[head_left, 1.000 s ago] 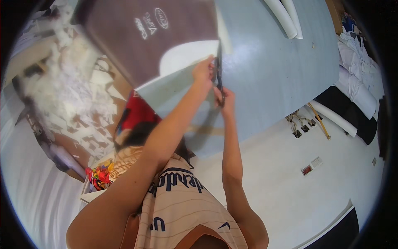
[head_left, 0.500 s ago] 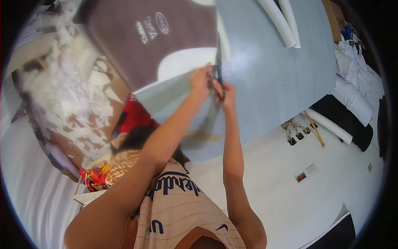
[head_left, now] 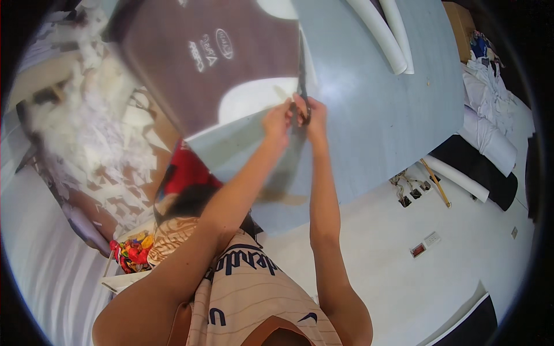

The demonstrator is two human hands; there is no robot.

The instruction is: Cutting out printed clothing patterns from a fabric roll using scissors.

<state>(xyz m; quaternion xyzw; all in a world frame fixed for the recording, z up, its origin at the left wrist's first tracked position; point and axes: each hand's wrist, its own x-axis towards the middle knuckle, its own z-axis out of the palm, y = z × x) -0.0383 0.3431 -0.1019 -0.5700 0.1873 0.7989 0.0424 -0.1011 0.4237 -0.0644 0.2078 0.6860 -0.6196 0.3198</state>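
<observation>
Leftmost, I see a heap of white paper scraps spread over a brown floor area, too many to count, lying loose as offcuts do; just below them sits one small bundle of bright red and yellow stuff beside a white tray edge, which I cannot identify further. Next comes one large brown sheet with white printed marks, lifted up off the grey desk and tilted toward me, so that its edge is free in the air; a pale rounded patch shows on its lower part. My left hand is closed on the lower right edge of that sheet, thumb and fingers pinching it, I judge to keep it taut; my right hand is just beside it, almost touching, wrapped round the handles of one pair of dark scissors whose blades run up along the sheet's right edge; whether the blades are apart or together I cannot tell. Both forearms reach up from the lower edge, over a striped shirt. Further right, two white rolls lie side by side near the desk's far edge; beyond the desk, white cloth bundles rest on a dark bench, and one more roll lies by it on the white floor.
</observation>
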